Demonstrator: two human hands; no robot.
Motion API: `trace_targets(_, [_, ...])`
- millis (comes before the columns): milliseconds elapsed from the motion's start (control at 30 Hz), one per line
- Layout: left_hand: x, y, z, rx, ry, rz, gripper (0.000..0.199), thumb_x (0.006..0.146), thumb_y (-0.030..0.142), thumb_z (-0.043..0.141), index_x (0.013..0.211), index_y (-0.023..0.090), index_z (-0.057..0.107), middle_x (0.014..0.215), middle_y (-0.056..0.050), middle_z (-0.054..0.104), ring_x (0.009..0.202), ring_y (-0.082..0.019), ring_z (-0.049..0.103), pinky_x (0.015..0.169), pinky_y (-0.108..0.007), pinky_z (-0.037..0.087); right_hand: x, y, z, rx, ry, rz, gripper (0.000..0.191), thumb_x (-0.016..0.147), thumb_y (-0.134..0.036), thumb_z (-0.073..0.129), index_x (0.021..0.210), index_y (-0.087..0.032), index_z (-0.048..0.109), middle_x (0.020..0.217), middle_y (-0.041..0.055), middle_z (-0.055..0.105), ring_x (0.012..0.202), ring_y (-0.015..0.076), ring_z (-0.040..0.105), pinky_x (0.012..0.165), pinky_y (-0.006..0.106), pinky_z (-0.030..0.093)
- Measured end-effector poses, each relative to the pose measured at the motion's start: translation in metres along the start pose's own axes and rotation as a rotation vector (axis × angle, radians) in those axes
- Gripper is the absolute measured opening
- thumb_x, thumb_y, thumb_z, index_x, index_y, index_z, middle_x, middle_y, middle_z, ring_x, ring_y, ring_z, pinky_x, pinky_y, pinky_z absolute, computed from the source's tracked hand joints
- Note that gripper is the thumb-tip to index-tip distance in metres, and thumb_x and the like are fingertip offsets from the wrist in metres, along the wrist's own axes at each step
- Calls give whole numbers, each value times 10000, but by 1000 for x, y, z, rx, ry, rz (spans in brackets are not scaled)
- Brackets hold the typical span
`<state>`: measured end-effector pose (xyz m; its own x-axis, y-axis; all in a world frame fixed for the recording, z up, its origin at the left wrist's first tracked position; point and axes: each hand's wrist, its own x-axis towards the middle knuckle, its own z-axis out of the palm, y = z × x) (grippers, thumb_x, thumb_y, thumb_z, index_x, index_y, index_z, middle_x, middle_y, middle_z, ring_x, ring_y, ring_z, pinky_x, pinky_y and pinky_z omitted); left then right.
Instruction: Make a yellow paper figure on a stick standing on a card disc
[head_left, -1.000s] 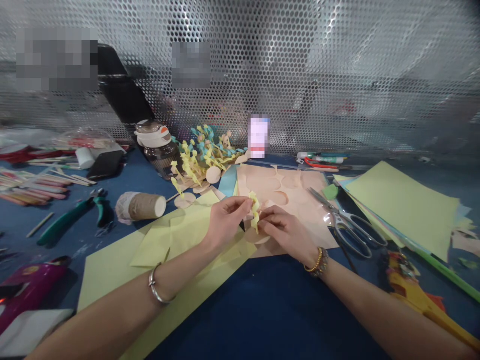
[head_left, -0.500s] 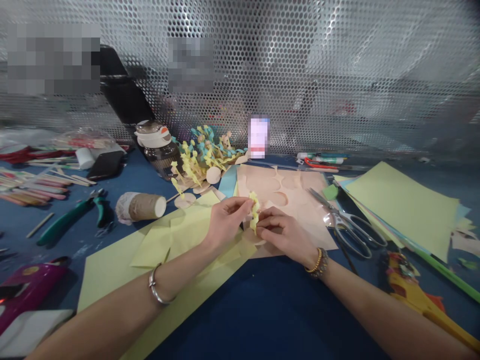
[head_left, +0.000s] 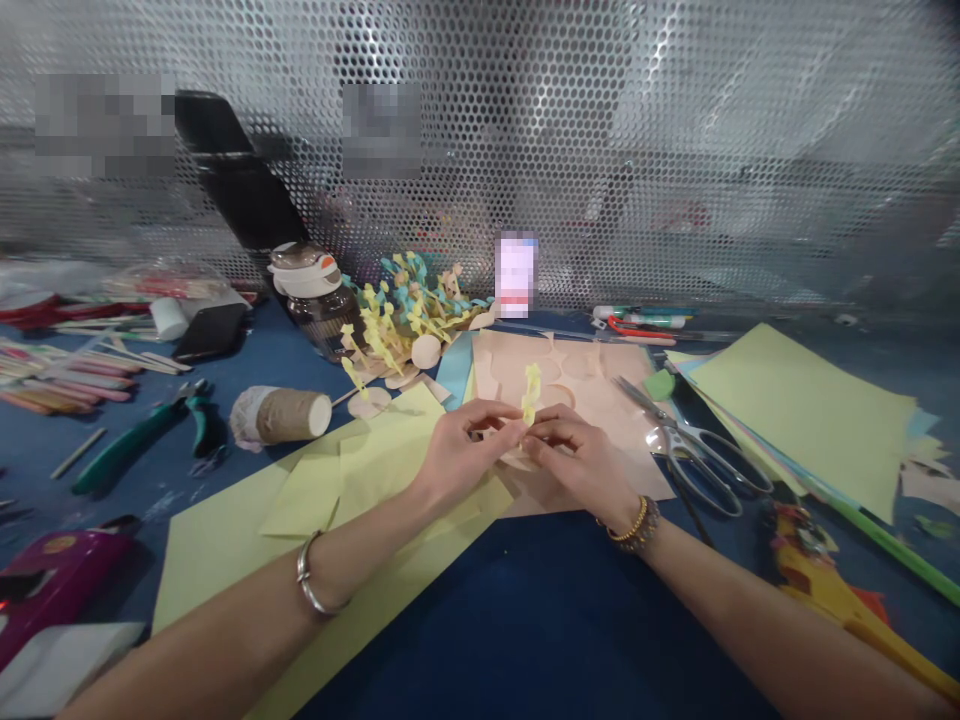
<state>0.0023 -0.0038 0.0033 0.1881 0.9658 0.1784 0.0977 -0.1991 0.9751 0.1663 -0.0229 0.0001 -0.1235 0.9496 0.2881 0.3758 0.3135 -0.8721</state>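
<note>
A small yellow paper piece [head_left: 532, 388] stands upright between my fingertips, its lower end hidden by them. My left hand [head_left: 469, 448] pinches it from the left, and my right hand [head_left: 574, 452] pinches it from the right, the fingertips nearly touching. Beneath and behind the hands lies a pink sheet [head_left: 622, 420] with round cut-outs. Yellow sheets [head_left: 225, 530] are spread under my left forearm. A cluster of yellow, blue and pink paper pieces [head_left: 409, 310] stands beyond my left hand.
Scissors [head_left: 705, 460] and stacked paper [head_left: 810, 400] lie at the right, with a yellow tool [head_left: 832, 590] nearer. On the left are a twine-wrapped roll [head_left: 281, 415], green pliers [head_left: 142, 440], a purple tool [head_left: 67, 575] and a jar [head_left: 315, 295]. A perforated metal panel [head_left: 562, 130] rises behind.
The yellow paper piece has shifted right and up. My left hand has moved right and a little down, bringing its fingertips closer to my right hand's.
</note>
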Motion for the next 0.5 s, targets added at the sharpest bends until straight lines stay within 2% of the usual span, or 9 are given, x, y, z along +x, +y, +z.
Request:
trace_targets(133, [0, -1, 1, 38, -11, 21, 164, 745, 353, 690, 779, 196, 725, 841, -45, 699, 771, -176, 635, 673, -258, 487, -1, 0, 0, 9, 27, 0, 128, 770, -228, 605, 670, -199, 680, 862, 66, 620, 853, 206, 609, 686, 327, 515])
trace_targets(300, [0, 0, 1, 57, -9, 32, 149, 762, 320, 672, 700, 190, 712, 754, -36, 699, 728, -171, 634, 632, -252, 477, -2, 0, 1, 1, 21, -1, 115, 784, -261, 617, 737, -212, 710, 852, 62, 630, 867, 212, 610, 658, 316, 514])
trace_targets(500, [1, 0, 0, 71, 64, 61, 157, 745, 348, 686, 788, 200, 715, 844, -33, 711, 768, -169, 635, 698, -262, 482, -2, 2, 2, -22, -24, -14, 94, 780, -223, 622, 737, -208, 703, 897, 59, 629, 848, 195, 613, 695, 324, 509])
